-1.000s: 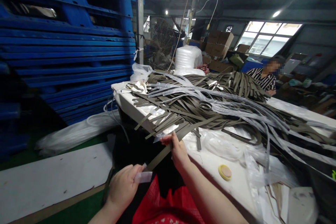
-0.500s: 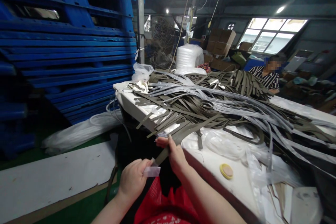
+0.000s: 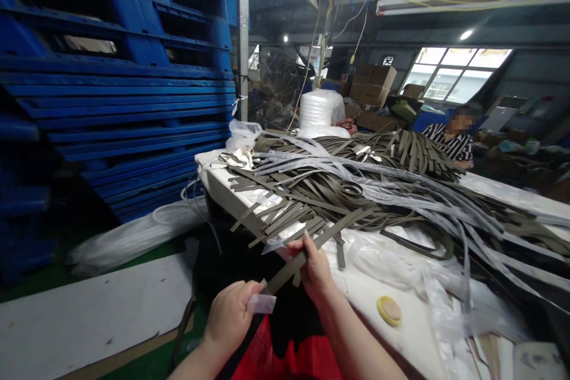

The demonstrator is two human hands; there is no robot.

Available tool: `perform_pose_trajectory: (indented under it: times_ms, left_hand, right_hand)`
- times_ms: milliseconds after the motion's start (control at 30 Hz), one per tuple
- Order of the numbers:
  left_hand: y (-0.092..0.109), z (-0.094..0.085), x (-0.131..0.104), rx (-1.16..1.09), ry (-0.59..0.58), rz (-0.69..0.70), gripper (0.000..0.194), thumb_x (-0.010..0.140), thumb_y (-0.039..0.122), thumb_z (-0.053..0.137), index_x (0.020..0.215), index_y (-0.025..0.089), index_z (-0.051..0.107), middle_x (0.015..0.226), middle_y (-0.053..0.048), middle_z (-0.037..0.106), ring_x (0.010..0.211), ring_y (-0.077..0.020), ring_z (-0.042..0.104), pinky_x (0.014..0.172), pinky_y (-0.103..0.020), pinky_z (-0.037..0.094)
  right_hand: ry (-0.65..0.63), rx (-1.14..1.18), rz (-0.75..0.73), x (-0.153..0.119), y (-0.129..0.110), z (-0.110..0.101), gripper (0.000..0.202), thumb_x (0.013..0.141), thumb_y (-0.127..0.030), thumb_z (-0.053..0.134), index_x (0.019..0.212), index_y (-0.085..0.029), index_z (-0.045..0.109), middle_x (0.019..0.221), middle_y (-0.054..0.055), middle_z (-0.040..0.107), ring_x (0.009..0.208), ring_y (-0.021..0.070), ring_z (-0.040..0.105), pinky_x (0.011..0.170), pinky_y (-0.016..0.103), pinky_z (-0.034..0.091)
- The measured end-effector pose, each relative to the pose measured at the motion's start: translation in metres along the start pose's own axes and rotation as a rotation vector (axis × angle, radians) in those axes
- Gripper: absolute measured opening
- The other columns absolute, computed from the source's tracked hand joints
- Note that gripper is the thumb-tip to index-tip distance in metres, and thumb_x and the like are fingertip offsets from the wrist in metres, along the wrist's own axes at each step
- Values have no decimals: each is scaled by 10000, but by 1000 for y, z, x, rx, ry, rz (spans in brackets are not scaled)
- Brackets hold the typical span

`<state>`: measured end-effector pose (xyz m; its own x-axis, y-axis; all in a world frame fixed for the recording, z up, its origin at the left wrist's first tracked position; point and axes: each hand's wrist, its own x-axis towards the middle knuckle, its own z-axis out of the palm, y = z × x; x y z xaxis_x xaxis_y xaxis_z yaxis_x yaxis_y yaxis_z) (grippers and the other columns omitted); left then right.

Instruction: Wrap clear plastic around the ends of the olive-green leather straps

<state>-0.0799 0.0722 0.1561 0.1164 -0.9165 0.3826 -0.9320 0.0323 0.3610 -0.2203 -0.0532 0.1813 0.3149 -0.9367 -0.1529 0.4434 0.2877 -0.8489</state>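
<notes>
I note the olive strap (image 3: 307, 252) running up-right from my left hand (image 3: 231, 314), which pinches apparently a clear tab (image 3: 261, 304); right hand (image 3: 314, 267) grips mid-strap.

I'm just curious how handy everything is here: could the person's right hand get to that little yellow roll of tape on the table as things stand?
Probably yes. The yellow tape roll lies in the open on the white table, close to the right of the right hand, with nothing between them. That hand is pinching an olive strap, though, and would likely need to let go first.
</notes>
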Motion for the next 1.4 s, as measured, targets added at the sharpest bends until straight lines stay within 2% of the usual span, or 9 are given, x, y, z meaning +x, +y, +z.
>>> perform_pose_trajectory:
  times_ms: [133, 300, 433, 533, 733, 933, 1100, 1200, 1400]
  left_hand:
    - [-5, -1, 0, -42, 31, -6, 409, 960, 288, 343, 772, 208, 698, 701, -33, 695, 657, -181, 655, 601, -271, 464]
    - [5, -3, 11, -54, 40, -5, 420, 971, 306, 344, 748, 202, 685, 674, -37, 677, 652, -186, 650, 589, -274, 450]
    - [11, 1, 13, -102, 81, 15, 382, 971, 275, 357, 794, 191, 685, 736, -53, 703, 695, -199, 669, 622, -285, 460]
    - [8, 4, 7, -113, 53, 11, 381, 973, 260, 353, 786, 191, 678, 756, -52, 707, 704, -194, 670, 624, -282, 455]
    - [7, -2, 10, -118, 1, -4, 383, 963, 274, 366, 704, 201, 639, 668, -30, 662, 646, -182, 642, 574, -265, 415]
    - [22, -11, 53, -228, 253, 67, 340, 959, 268, 391, 756, 179, 649, 740, -66, 699, 688, -196, 669, 621, -263, 470]
    - [32, -28, 77, -260, 271, 166, 312, 936, 255, 430, 717, 199, 646, 653, -39, 665, 616, -180, 645, 572, -243, 448]
    - [38, -47, 97, -254, 339, 209, 331, 944, 257, 409, 715, 194, 639, 651, -39, 666, 620, -184, 649, 574, -255, 440]
    - [53, -83, 138, -268, 519, 156, 342, 957, 273, 374, 742, 175, 621, 727, -79, 697, 670, -200, 661, 596, -268, 436]
  right_hand:
    - [-28, -173, -83, 16, -15, -13, 565, 765, -693, 627, 645, -151, 732, 750, 114, 713, 680, 197, 625, 679, 312, 499]
    - [-145, -357, -180, -7, 3, 4, 622, 822, -723, 523, 726, -162, 776, 761, 115, 724, 713, 206, 649, 732, 325, 505]
    - [-270, -331, -105, -31, 35, 18, 641, 844, -731, 476, 846, -171, 789, 870, 117, 734, 819, 234, 670, 810, 356, 506]
    - [-309, -264, 15, -30, 39, 13, 619, 821, -717, 536, 912, -155, 779, 942, 138, 734, 864, 256, 679, 830, 379, 509]
    - [-162, -121, -10, 2, -4, 5, 623, 745, -733, 617, 950, -162, 759, 919, 128, 747, 864, 246, 691, 930, 420, 503]
    - [-463, -390, -122, -14, -26, 35, 618, 836, -734, 487, 933, -196, 776, 1040, 104, 730, 1038, 266, 658, 992, 401, 472]
    - [-295, -234, -207, 11, -89, 44, 583, 735, -700, 655, 931, -161, 764, 907, 127, 744, 889, 277, 691, 920, 435, 503]
    - [-367, -295, -258, 23, -119, 57, 641, 765, -731, 593, 949, -142, 764, 906, 134, 745, 869, 265, 692, 908, 432, 501]
    - [-570, -516, -299, 9, -133, 94, 633, 806, -732, 539, 960, -165, 775, 1002, 110, 737, 962, 272, 673, 912, 397, 499]
